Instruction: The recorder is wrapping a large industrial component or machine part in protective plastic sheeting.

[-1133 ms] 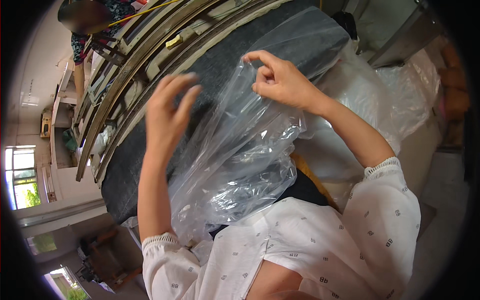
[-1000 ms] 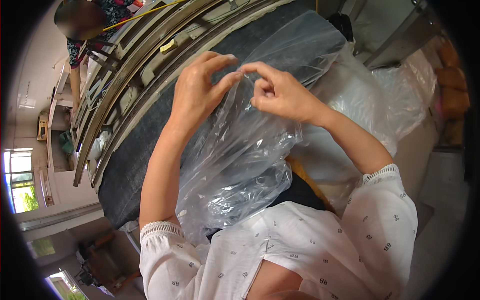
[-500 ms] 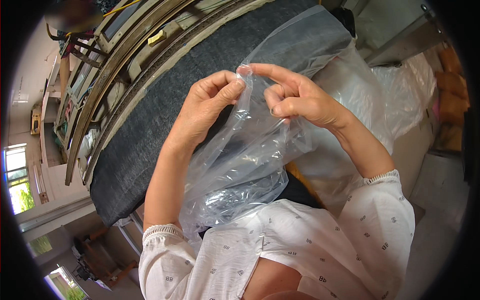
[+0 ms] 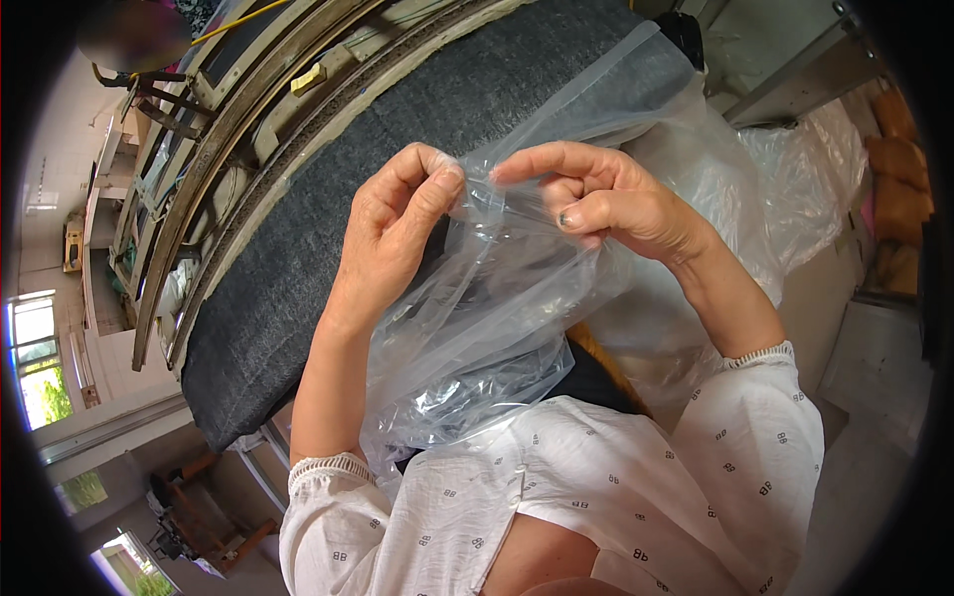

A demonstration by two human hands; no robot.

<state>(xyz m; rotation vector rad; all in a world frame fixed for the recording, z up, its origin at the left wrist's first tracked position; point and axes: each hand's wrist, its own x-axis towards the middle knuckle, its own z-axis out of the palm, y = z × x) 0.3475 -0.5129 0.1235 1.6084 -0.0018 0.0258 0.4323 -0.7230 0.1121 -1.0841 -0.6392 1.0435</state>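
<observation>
A large clear plastic sheet (image 4: 477, 343), perhaps a bag, hangs in loose folds over my lap and the dark padded edge. My left hand (image 4: 397, 219) pinches its upper edge between thumb and forefinger. To the right, my right hand (image 4: 621, 204) has its forefinger stretched against the plastic. Its other fingers are curled with the thumb near them, and a fold of plastic runs into them. Part of the sheet stretches away past my right hand toward the far right.
A curved bench edge padded in dark grey fabric (image 4: 298, 258) lies in front of me. Beyond it run metal rails (image 4: 189, 228) of a machine, with a yellow piece (image 4: 308, 79) on them. More crumpled plastic (image 4: 805, 189) lies at right, near brown bundles (image 4: 894, 199). Another person (image 4: 134, 40) is at upper left.
My left hand has moved slightly left and my right hand slightly right and down. A gap has opened between their fingertips, with the plastic spread across it.
</observation>
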